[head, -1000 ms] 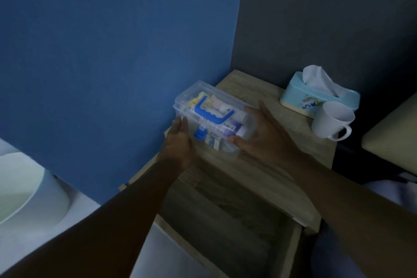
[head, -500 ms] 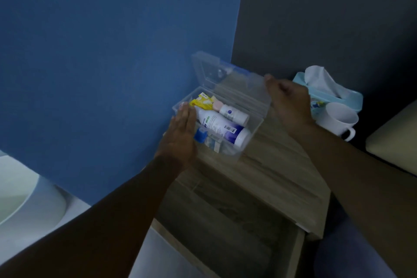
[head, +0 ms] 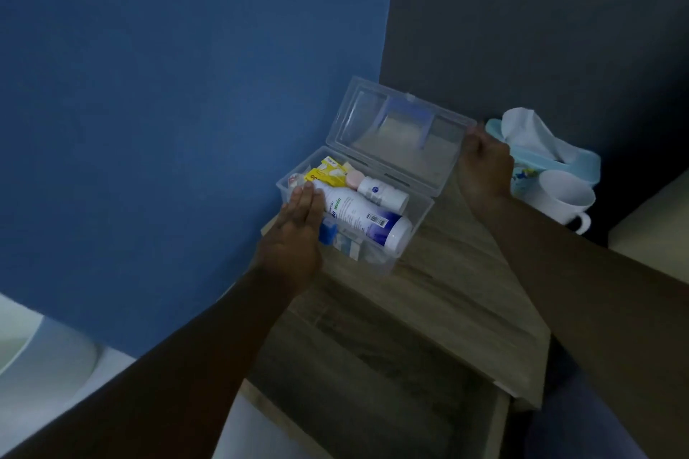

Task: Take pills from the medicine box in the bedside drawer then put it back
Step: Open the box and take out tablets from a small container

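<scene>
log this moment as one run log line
stage: medicine box open on bedside table | left hand steadies box end | right hand holds lid up | drawer open | pills not taken yet
</scene>
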`<state>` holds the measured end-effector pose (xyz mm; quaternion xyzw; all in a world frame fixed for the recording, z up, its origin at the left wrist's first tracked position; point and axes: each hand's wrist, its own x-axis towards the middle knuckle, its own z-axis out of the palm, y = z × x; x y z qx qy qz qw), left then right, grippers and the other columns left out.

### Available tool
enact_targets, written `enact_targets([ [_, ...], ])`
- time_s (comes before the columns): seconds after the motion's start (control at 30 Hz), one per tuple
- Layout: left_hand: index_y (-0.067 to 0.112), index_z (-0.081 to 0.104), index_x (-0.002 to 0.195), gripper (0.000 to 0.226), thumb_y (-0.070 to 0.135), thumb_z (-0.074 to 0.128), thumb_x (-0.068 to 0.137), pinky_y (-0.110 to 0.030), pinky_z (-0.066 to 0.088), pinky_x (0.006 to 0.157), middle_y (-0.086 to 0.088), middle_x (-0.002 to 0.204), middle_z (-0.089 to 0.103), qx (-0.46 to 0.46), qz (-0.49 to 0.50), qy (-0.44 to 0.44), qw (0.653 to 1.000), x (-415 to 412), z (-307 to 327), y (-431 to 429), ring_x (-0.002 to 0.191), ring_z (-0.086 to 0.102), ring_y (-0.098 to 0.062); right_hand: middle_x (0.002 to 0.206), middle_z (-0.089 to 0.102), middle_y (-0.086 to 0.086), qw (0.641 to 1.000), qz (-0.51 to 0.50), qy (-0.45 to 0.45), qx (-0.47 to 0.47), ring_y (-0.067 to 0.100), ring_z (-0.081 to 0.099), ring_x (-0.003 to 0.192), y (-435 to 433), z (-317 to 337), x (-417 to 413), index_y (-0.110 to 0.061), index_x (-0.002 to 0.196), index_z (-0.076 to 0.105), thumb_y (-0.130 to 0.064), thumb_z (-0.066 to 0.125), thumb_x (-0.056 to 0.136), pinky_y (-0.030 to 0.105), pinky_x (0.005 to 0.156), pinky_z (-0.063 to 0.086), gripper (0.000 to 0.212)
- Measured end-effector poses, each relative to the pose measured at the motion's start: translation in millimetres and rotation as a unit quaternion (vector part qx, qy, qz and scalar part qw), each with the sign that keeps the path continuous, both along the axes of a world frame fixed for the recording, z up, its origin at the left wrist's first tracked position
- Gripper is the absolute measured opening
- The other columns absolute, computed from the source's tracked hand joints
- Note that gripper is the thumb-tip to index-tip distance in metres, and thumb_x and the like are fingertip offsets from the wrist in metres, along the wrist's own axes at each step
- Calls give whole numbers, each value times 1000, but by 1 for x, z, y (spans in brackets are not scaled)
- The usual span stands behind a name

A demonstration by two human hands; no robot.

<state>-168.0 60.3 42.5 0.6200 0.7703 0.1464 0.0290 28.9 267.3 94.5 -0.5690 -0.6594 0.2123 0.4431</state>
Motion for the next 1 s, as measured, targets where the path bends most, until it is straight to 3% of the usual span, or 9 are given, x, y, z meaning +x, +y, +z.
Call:
enact_targets([
  [0.1, 11, 0, 154, 80, 3, 46, 90, -35, 8, 124, -9, 164, -7, 2, -2, -17, 1000, 0, 1, 1, 152, -8, -23, 87, 68, 28, 999, -7, -28, -27, 37, 65, 85, -3, -8, 0, 5, 85, 65, -8, 46, 94, 34, 66, 40, 25],
  [0.17, 11, 1, 154, 80, 2, 46, 89, -35, 8, 124, -9, 164, -7, 0, -4, -24, 1000, -1, 2, 1, 152, -7, -23, 88, 67, 28, 998, -5, -26, -58, 37, 65, 88, 0, -11, 0, 6, 83, 64, -5, 46, 92, 31, 66, 36, 23],
  [0.3, 12, 0, 154, 82, 1, 47, 89, -35, 11, 124, -8, 165, -7, 2, -5, -27, 1000, -1, 2, -1, 152, -8, -22, 108, 66, 25, 995, -25, -33, -91, 38, 62, 106, -2, 0, -7, 4, 104, 64, -4, 49, 86, 31, 78, 41, 24],
  [0.37, 12, 1, 154, 82, 1, 47, 88, -36, 11, 124, -8, 165, -6, 4, -7, -27, 1000, -1, 1, -2, 152, -7, -22, 121, 60, 22, 998, -6, -56, -12, 36, 57, 115, -14, 6, -17, 3, 118, 58, -3, 51, 84, 30, 86, 40, 35],
  [0.43, 12, 0, 154, 83, 1, 48, 87, -37, 12, 123, -8, 165, -6, 2, -7, -29, 1000, -1, 1, -1, 152, -7, -22, 137, 56, 17, 985, 104, -122, 69, 31, 52, 129, -25, 13, -33, -4, 134, 55, -2, 51, 89, 26, 103, 36, 46],
  [0.5, 14, -2, 154, 85, 3, 49, 87, -37, 15, 123, -6, 165, -8, -1, -4, -29, 1000, -2, 0, -1, 152, -8, -21, 128, 66, 10, 945, 255, -190, 79, 25, 63, 117, -32, 21, -51, -13, 129, 65, -4, 54, 92, 19, 102, 39, 40],
  [0.6, 15, -4, 155, 83, 3, 46, 89, -34, 19, 122, -5, 164, -11, 2, -7, -23, 1000, -3, -1, -4, 152, -9, -20, 118, 73, 11, 890, 365, -270, 40, 24, 67, 109, -35, 20, -76, -10, 113, 75, -11, 63, 90, 36, 98, 52, 26],
  [0.8, 14, -7, 154, 77, 5, 40, 93, -32, 12, 123, -6, 164, -14, -2, -16, -19, 1000, -4, 2, -5, 152, -11, -20, 126, 65, 7, 851, 322, -413, 42, 28, 56, 119, -31, 5, -96, -26, 116, 73, -34, 65, 86, 41, 98, 50, 31],
  [1.0, 13, -13, 153, 76, 9, 36, 94, -31, 13, 122, -6, 163, -19, -9, -18, 2, 1000, -6, -1, -4, 151, -15, -21, 119, 65, 12, 856, 314, -409, 27, 30, 59, 110, -28, 1, -102, -17, 107, 75, -28, 67, 86, 42, 95, 51, 26],
])
